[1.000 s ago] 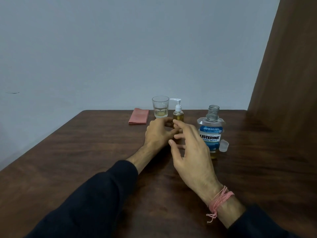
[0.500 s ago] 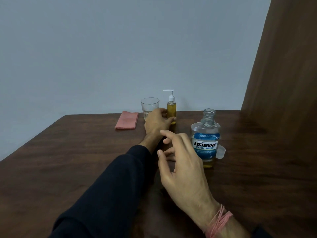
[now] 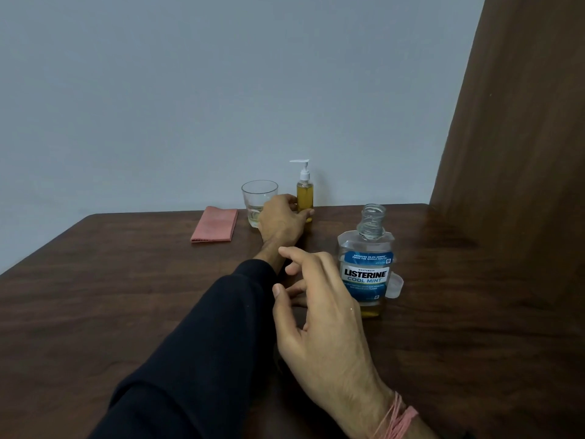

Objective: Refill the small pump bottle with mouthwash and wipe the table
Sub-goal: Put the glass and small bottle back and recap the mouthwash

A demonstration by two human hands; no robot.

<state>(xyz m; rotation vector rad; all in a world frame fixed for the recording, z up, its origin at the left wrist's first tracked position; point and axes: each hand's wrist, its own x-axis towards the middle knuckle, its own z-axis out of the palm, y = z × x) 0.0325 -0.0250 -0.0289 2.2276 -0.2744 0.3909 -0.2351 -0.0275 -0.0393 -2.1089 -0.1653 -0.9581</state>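
- The left hand [image 3: 282, 218] is stretched far over the table [image 3: 95, 296], and its fingers are curled round the bottom part of the pump bottle [image 3: 305, 193].
- The thumb lies across the front of the bottle, near its base; the other fingers go behind it and are mostly hidden.
- The pump bottle stands upright at the far edge of the table, close to the wall [image 3: 221, 90]. It has yellow liquid inside, and its white pump head is on, with the nozzle pointing to the left.
- A glass [image 3: 258, 198] stands just beside the bottle, on its left, with a little pale liquid at the bottom. The back of the left hand covers its lower right side; I cannot tell if they touch.
- The right hand [image 3: 319, 315] is above the table, nearer to the person, and holds nothing. Its fingers are apart and loosely bent.
- The mouthwash bottle [image 3: 367, 267] stands upright just right of the right hand, with its neck uncovered and only a little yellow liquid at the bottom.
- Its cap [image 3: 395, 285] lies on the table, at the right side of that bottle.
- A pink folded cloth [image 3: 215, 224] lies flat left of the glass.
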